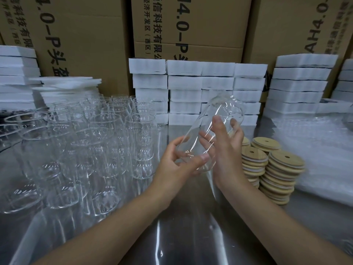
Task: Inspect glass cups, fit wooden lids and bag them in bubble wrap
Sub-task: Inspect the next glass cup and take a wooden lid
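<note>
**Glass cup held up in both hands**

One clear glass cup (pixel 212 129), tilted, up off the table (pixel 181 226). Held at its lower end by left hand (pixel 177 165), fingers (pixel 203 157) curled round it. Gripped higher by right hand (pixel 227 150). Left of fingers: many empty cups (pixel 107 142). Right: stacked wooden lids (pixel 277 169), then bubble wrap (pixel 322 146).

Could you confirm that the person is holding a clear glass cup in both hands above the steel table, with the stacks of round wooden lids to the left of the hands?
Not quite: the head view shows the stacks of round wooden lids to the right of the hands, not the left. The rest holds: left hand and right hand both hold the clear glass cup above the steel table.
</note>
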